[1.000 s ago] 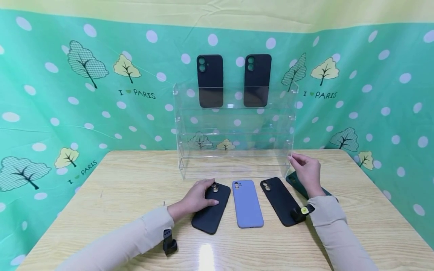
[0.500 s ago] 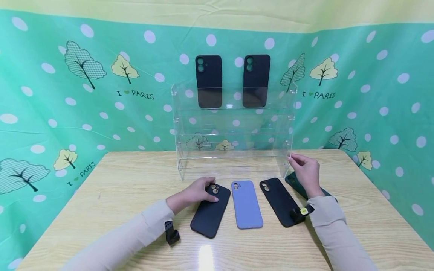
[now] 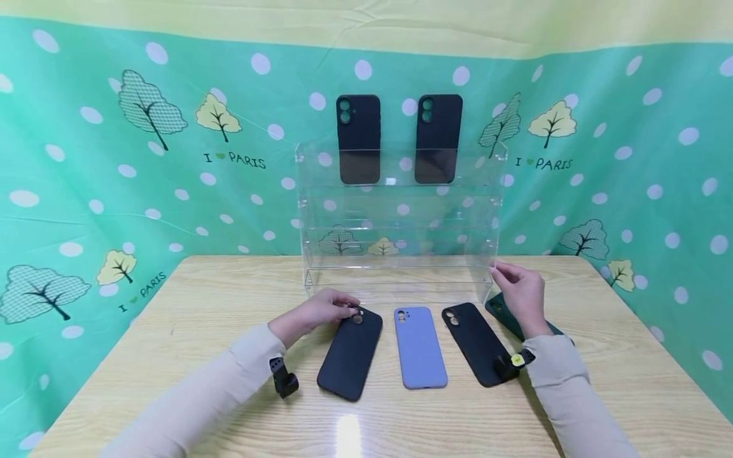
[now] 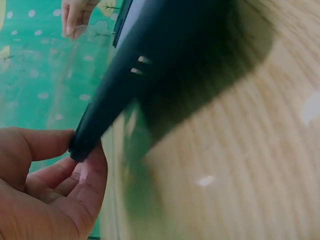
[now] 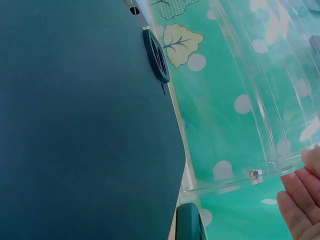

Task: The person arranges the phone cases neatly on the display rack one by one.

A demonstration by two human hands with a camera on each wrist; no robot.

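Pinch by left hand (image 3: pixel 321 310) on camera end of left black case (image 3: pixel 350 356), thumb one side, curled fingers opposite, rack (image 3: pixel 395 268) just beyond. Strip of table (image 3: pixel 385 370) between that case's long edge and blue case (image 3: pixel 420 350); broader stretch to the left. Right hand (image 3: pixel 522 292) in a closed pinch around the rack's right side edge, over part of green case (image 3: pixel 497 308), right black case (image 3: pixel 477 343) close alongside.
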